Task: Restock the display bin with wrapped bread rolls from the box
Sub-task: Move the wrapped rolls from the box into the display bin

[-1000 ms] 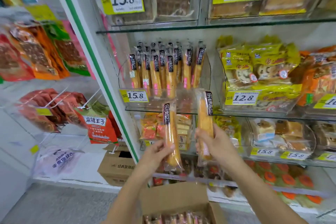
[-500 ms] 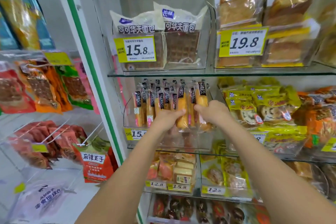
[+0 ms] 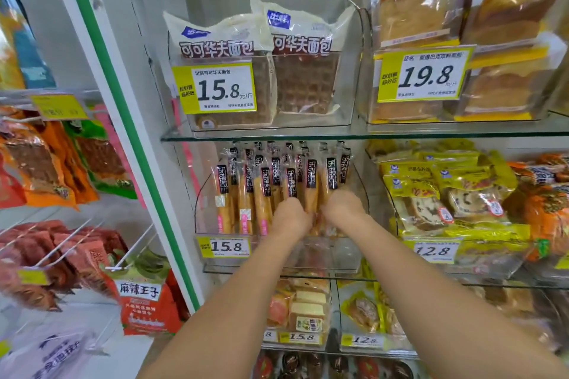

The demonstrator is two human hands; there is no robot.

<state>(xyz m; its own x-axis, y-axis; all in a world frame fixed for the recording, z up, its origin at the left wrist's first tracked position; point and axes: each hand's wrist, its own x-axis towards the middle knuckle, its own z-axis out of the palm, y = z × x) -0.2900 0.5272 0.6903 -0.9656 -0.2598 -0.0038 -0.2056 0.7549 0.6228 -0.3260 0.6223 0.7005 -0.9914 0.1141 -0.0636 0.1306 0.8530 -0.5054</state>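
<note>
Long wrapped bread rolls with black label strips stand upright in a clear display bin on the middle glass shelf. Both my hands are inside the bin at its right half, backs toward me. My left hand grips the lower part of a wrapped bread roll. My right hand grips another bread roll just to the right. Both rolls stand upright among the others. My fingertips are hidden behind the rolls. The box is out of view.
A 15.8 price tag sits on the bin's front. A glass shelf with cocoa waffle packs hangs close above the rolls. Yellow bread packs fill the bin to the right. Snack bags hang at the left.
Both hands rose from chest height, carried two rolls up into the bin, and have now sunk lower among the standing rolls. The view tilted up, so the box dropped out of sight.
</note>
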